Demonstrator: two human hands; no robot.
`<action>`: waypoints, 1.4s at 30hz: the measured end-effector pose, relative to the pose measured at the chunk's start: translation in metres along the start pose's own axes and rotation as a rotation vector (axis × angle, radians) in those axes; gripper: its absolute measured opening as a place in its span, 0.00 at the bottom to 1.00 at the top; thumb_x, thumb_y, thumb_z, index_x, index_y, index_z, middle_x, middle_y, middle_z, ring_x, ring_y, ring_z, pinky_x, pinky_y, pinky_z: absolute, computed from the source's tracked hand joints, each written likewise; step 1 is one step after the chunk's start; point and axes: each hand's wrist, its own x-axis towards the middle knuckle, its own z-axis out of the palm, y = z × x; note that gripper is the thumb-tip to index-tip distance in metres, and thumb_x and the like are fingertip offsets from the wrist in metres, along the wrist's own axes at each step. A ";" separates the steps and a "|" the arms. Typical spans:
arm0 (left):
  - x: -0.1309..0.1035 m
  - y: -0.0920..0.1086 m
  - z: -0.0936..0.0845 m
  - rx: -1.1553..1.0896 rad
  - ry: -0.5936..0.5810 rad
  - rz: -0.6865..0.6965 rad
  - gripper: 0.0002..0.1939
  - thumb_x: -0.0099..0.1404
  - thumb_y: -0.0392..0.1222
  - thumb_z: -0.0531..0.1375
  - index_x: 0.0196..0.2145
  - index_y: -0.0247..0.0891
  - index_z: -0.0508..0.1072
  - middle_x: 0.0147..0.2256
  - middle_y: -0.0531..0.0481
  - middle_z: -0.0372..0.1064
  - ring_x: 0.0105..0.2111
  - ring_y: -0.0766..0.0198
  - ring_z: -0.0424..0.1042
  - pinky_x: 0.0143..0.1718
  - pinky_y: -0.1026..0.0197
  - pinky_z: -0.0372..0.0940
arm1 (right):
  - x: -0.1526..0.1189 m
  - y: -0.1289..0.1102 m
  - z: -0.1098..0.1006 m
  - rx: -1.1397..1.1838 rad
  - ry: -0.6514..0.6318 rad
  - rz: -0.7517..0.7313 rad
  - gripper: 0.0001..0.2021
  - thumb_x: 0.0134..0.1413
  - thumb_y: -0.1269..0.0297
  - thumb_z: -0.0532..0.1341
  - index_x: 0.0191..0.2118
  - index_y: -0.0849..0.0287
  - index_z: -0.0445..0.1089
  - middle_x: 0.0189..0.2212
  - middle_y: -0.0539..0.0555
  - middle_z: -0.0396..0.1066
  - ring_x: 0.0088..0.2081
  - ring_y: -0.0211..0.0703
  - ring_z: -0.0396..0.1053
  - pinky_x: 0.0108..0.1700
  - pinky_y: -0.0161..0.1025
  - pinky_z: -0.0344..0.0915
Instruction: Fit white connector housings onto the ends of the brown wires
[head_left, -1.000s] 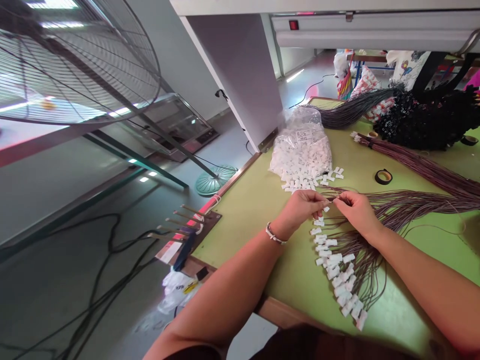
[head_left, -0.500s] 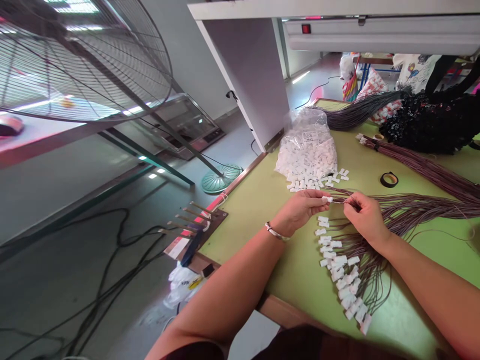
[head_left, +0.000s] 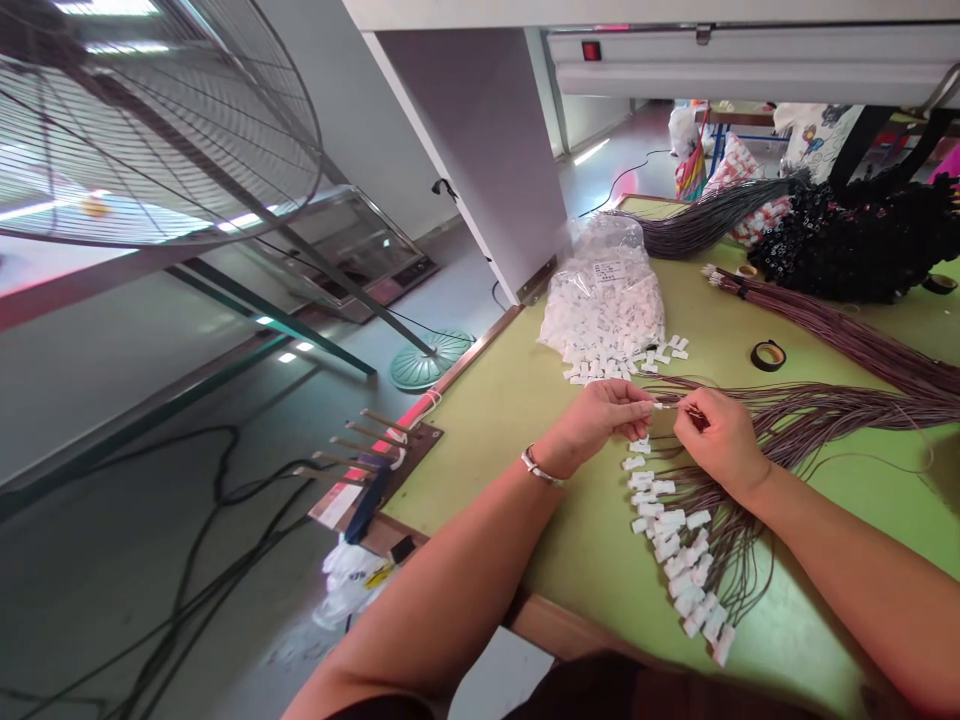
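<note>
Head view: left hand [head_left: 598,420] pinches a small white connector [head_left: 658,406], right hand [head_left: 718,438] a thin wire [head_left: 670,407], likely light, limp, best gripped near its tip.

passable: green tabletop [head_left: 487,430] between peg rack [head_left: 417,451] and left forearm [head_left: 465,570] | blocking ahead: connector bag [head_left: 606,290] | blocking right: brown wires [head_left: 825,412]

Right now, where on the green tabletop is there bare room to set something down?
Bare green tabletop shows between the pegged board and the left forearm, and between that forearm and the row of white connectors. It is crowded around the right hand, where brown wires fan out, and around the plastic bag and loose connectors.
</note>
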 end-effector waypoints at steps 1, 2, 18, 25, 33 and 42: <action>0.000 -0.001 0.001 0.009 -0.009 0.014 0.13 0.49 0.41 0.69 0.28 0.30 0.71 0.21 0.50 0.71 0.18 0.72 0.69 0.20 0.70 0.62 | 0.000 0.000 0.000 0.014 -0.014 -0.002 0.04 0.47 0.70 0.55 0.25 0.57 0.65 0.21 0.49 0.65 0.24 0.36 0.60 0.30 0.34 0.57; 0.000 -0.003 0.001 -0.002 -0.020 0.019 0.14 0.48 0.42 0.69 0.28 0.30 0.71 0.21 0.50 0.71 0.18 0.72 0.69 0.20 0.70 0.62 | 0.000 0.001 0.001 0.036 -0.027 0.008 0.04 0.47 0.70 0.55 0.25 0.57 0.65 0.21 0.49 0.65 0.24 0.36 0.60 0.30 0.34 0.57; 0.006 -0.018 0.020 0.178 0.076 0.154 0.06 0.54 0.34 0.64 0.28 0.32 0.69 0.17 0.54 0.69 0.18 0.72 0.68 0.24 0.68 0.65 | -0.001 0.005 0.005 0.052 -0.092 0.095 0.04 0.42 0.70 0.55 0.22 0.57 0.62 0.17 0.46 0.61 0.20 0.34 0.54 0.26 0.34 0.52; 0.009 -0.023 0.019 0.121 0.041 0.167 0.07 0.54 0.36 0.64 0.27 0.31 0.70 0.19 0.52 0.70 0.21 0.70 0.70 0.26 0.67 0.67 | 0.001 0.006 0.007 0.093 -0.121 0.160 0.06 0.42 0.70 0.55 0.20 0.57 0.59 0.14 0.45 0.57 0.19 0.33 0.52 0.24 0.33 0.51; 0.006 -0.014 0.013 0.026 0.005 0.096 0.16 0.53 0.43 0.66 0.36 0.30 0.73 0.26 0.49 0.73 0.24 0.69 0.72 0.29 0.65 0.68 | 0.000 0.002 0.003 0.014 -0.071 0.071 0.03 0.43 0.70 0.54 0.24 0.57 0.63 0.19 0.48 0.63 0.21 0.35 0.57 0.28 0.33 0.55; 0.008 -0.019 0.016 0.289 0.124 0.247 0.03 0.55 0.35 0.62 0.29 0.32 0.73 0.22 0.52 0.70 0.23 0.69 0.69 0.29 0.65 0.67 | 0.001 0.000 0.004 0.156 -0.131 0.248 0.02 0.40 0.68 0.54 0.21 0.58 0.61 0.15 0.45 0.57 0.19 0.33 0.52 0.23 0.33 0.51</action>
